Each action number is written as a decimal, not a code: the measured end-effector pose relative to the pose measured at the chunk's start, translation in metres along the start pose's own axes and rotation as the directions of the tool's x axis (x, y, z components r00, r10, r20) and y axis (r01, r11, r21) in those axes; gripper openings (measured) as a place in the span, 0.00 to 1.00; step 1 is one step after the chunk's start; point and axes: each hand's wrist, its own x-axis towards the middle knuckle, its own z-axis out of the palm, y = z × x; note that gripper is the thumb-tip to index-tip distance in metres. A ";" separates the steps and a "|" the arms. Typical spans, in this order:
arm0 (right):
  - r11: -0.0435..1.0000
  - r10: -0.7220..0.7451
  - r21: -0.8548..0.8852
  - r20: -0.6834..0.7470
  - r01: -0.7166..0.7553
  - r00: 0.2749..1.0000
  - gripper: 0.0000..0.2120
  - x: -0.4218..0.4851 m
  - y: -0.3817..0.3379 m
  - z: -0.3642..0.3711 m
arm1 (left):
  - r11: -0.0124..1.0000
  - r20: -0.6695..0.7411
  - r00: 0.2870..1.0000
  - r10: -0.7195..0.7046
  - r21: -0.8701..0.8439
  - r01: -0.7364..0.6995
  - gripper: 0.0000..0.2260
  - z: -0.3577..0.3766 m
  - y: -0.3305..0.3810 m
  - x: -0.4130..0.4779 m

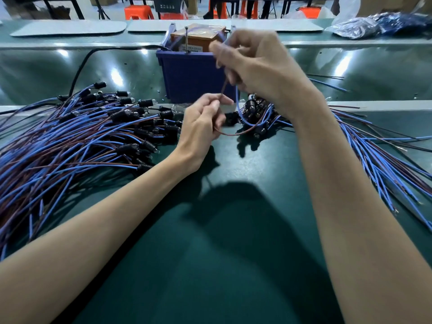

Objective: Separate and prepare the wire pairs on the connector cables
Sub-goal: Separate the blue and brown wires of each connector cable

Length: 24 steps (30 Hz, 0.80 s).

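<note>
cable pile (77, 139) left, cable heap (383, 157) right, bin (189, 73) behind

My right hand (254, 66) blurs at the fingertips and hides the upper end of the blue wire (237, 101); box label (196, 48) unreadable; left cable pile (58, 146) runs off frame

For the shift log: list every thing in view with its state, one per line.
Left hand: pinches brown wire.
Right hand: raised, grips blue wire, blurred.
Brown wire: curved, pulled apart from blue wire.
Blue wire: drawn upward, apart from brown wire.
Left pile: cables heaped, connectors toward centre.
Right pile: cables fanned out, bare ends outward.
Bin: upright, holds a box.
</note>
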 end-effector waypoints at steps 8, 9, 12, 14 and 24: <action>0.920 0.296 0.366 -0.413 -0.140 0.861 0.12 0.007 0.024 -0.007 | 0.995 -0.323 0.942 0.094 0.001 -0.099 0.09 -0.001 0.002 0.002; 0.911 0.355 0.350 -0.403 -0.216 0.843 0.13 0.007 0.029 -0.007 | 0.996 -0.343 0.936 0.083 0.008 -0.086 0.09 -0.002 0.001 0.003; 0.888 0.448 0.281 -0.355 -0.363 0.821 0.13 0.010 0.042 -0.007 | 1.000 -0.370 0.929 0.002 -0.019 -0.009 0.10 -0.003 -0.001 0.007; 0.873 0.471 0.303 -0.319 -0.383 0.822 0.13 0.011 0.044 -0.006 | 0.999 -0.369 0.929 -0.036 -0.033 0.026 0.10 -0.004 -0.002 0.008; 0.829 0.499 0.392 -0.195 -0.399 0.844 0.18 0.012 0.047 -0.006 | 0.995 -0.308 0.946 -0.098 -0.027 0.094 0.11 -0.005 -0.004 0.010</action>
